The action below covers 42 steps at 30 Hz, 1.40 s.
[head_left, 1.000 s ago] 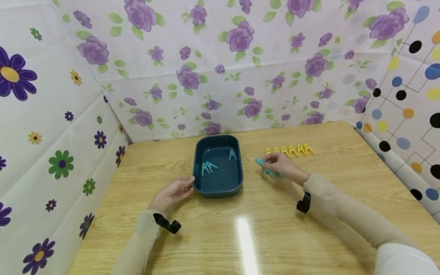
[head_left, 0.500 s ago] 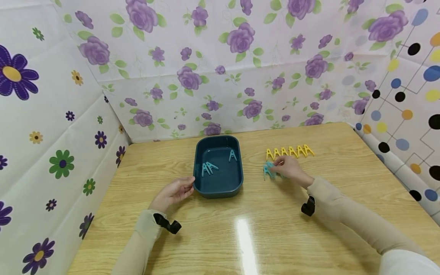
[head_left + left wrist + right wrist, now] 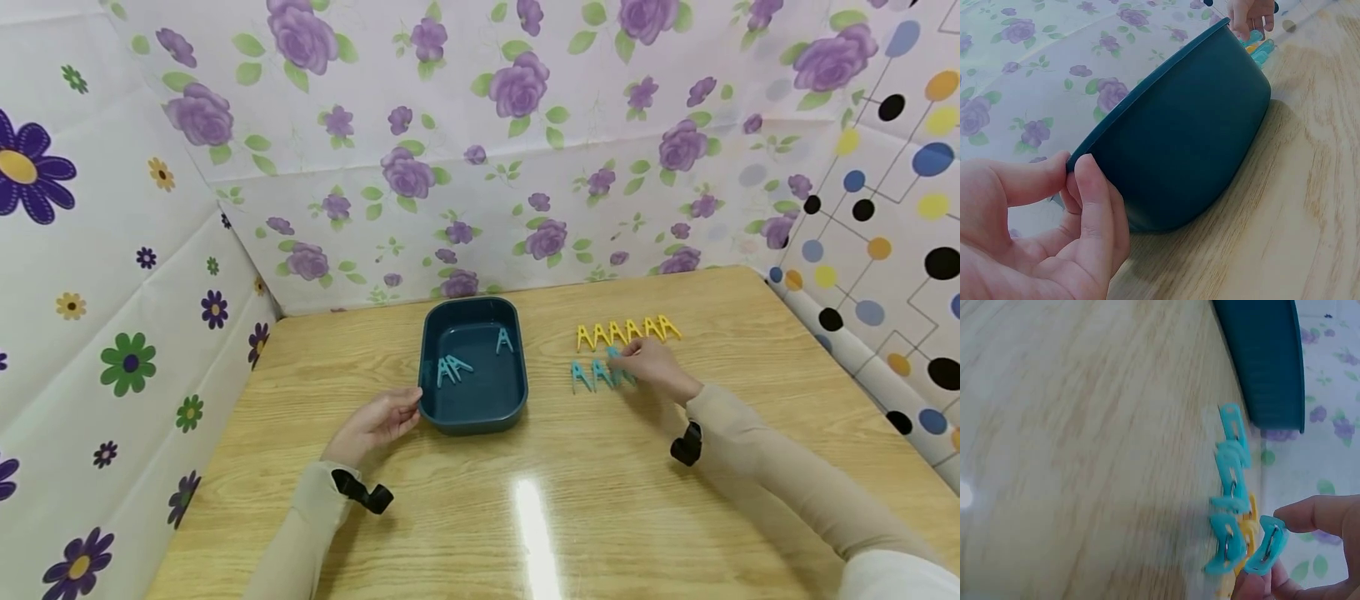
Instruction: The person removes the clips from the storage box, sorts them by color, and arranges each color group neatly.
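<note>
Right hand [image 3: 654, 364], moved rightward, pinches an A-shaped turquoise plastic clip [image 3: 1277, 545]; loosely held, it could topple neighbouring clips [image 3: 1229, 469]; left hand [image 3: 379, 422] pinches a dark-teal plastic tub [image 3: 1185, 125].

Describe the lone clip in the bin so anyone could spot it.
On the wooden table, find the dark teal bin the left hand grips. Inside, toward the back right, is the light blue clip. It sits alone, while two other clips lie close together at left.

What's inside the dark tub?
Two blue clips lie side by side near the tub's left wall, a third clip near its far right corner. The inside of its near wall is hidden, so anything tight against it can't be seen.
</note>
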Available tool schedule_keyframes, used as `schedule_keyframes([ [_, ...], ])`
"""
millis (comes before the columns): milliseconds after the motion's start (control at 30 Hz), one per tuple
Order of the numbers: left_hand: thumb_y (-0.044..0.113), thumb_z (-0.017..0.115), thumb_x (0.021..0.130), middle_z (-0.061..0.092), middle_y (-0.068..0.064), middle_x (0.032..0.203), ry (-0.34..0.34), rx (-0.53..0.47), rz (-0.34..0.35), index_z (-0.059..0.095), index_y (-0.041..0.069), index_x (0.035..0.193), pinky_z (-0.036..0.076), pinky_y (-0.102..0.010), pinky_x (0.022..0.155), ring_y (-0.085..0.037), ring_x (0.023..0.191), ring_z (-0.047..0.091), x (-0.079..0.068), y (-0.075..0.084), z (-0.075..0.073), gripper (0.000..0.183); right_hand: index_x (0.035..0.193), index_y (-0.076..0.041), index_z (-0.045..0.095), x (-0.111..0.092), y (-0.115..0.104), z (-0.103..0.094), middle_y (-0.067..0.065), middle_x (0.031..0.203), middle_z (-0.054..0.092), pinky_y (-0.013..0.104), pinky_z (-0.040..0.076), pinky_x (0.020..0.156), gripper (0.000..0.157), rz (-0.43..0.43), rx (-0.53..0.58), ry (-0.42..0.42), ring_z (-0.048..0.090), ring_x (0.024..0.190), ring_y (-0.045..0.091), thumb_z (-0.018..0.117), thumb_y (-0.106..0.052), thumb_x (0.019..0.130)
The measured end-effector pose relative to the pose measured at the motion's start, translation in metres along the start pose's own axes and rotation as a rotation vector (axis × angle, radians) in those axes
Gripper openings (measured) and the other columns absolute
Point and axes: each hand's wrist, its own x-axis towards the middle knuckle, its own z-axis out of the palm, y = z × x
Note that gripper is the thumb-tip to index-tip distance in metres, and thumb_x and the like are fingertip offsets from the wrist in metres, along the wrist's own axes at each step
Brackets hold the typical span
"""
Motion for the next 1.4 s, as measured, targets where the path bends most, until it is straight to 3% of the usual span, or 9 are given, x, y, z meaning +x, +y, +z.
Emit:
schedule_keyframes([
  [100,0.011,0.050,0.094,0.061,0.005,0.079,-0.016,0.014,0.002,0.060,0.012,0.089,0.050,-0.017,0.072,-0.005,0.073,0.057,-0.004,0.002,0.002,0.011,0.074,-0.007,0.052,0.000,0.004,-0.005,-0.002,0.057,0.044,0.030,0.039,0.059,0.024,0.001,0.041,-0.027,0.041,0.054,0.017,0.058,-0.026,0.088],
  [200,0.012,0.052,0.093,0.061,0.005,0.080,-0.020,0.020,0.002,0.060,0.013,0.090,0.050,-0.017,0.073,-0.005,0.074,0.057,-0.004,0.002,0.001,0.009,0.063,-0.012,0.043,0.001,0.009,-0.009,-0.005,0.051,0.036,0.030,0.036,0.058,0.033,0.025,0.056,-0.034,0.035,0.050,0.015,0.058,-0.028,0.088],
  [400,0.011,0.053,0.092,0.061,0.005,0.079,-0.010,0.002,-0.002,0.059,0.012,0.091,0.050,-0.017,0.072,-0.006,0.073,0.057,0.000,0.001,-0.001,0.007,0.076,-0.005,0.054,0.003,0.019,-0.014,0.000,0.059,0.048,0.029,0.040,0.059,0.027,0.036,-0.036,0.023,0.043,0.056,0.017,0.058,-0.029,0.088],
  [633,0.011,0.052,0.093,0.061,0.004,0.079,0.017,-0.017,-0.001,0.060,0.012,0.089,0.050,-0.018,0.071,-0.006,0.073,0.057,0.006,-0.003,-0.006,0.009,0.052,-0.013,0.040,0.002,0.023,-0.017,-0.006,0.042,0.032,0.025,0.033,0.046,0.040,0.009,-0.130,0.052,0.027,0.039,0.011,0.056,-0.022,0.087],
  [900,0.011,0.051,0.093,0.060,0.004,0.078,0.038,0.013,0.012,0.058,0.010,0.094,0.050,-0.018,0.071,-0.007,0.073,0.056,0.005,-0.004,-0.004,0.007,0.048,-0.015,0.036,0.002,0.023,-0.019,-0.008,0.041,0.025,0.023,0.027,0.043,0.045,-0.015,-0.134,0.012,0.019,0.039,0.009,0.059,-0.022,0.086],
  [1100,0.014,0.052,0.093,0.060,0.004,0.079,0.067,0.063,0.027,0.052,0.006,0.105,0.051,-0.019,0.071,-0.007,0.073,0.056,0.002,-0.003,0.002,0.014,0.054,-0.013,0.035,0.004,0.022,-0.022,-0.005,0.045,0.027,0.027,0.033,0.052,0.041,-0.016,-0.157,0.005,0.023,0.041,0.012,0.052,-0.022,0.090],
  [1167,0.014,0.052,0.093,0.060,0.004,0.079,0.083,0.065,0.036,0.051,0.004,0.108,0.051,-0.019,0.072,-0.007,0.072,0.056,0.002,-0.003,0.003,0.017,0.060,-0.010,0.044,0.005,0.020,-0.023,-0.003,0.050,0.035,0.027,0.035,0.054,0.034,-0.022,-0.186,0.020,0.029,0.045,0.013,0.049,-0.023,0.091],
  [1300,0.015,0.052,0.094,0.059,0.004,0.078,0.113,0.064,0.035,0.051,0.005,0.108,0.051,-0.019,0.071,-0.007,0.072,0.056,-0.001,-0.002,0.007,0.018,0.090,-0.001,0.059,0.002,0.011,-0.023,0.012,0.078,0.058,0.031,0.042,0.060,0.026,-0.049,-0.225,0.046,0.051,0.064,0.021,0.048,-0.024,0.091],
  [1400,0.016,0.054,0.092,0.058,0.003,0.076,0.146,0.048,0.030,0.052,0.005,0.107,0.052,-0.020,0.071,-0.008,0.071,0.056,-0.004,-0.002,0.011,0.018,0.106,0.001,0.057,-0.002,0.003,-0.019,0.022,0.104,0.059,0.037,0.047,0.067,0.030,-0.064,-0.216,0.057,0.057,0.085,0.029,0.048,-0.024,0.092],
])
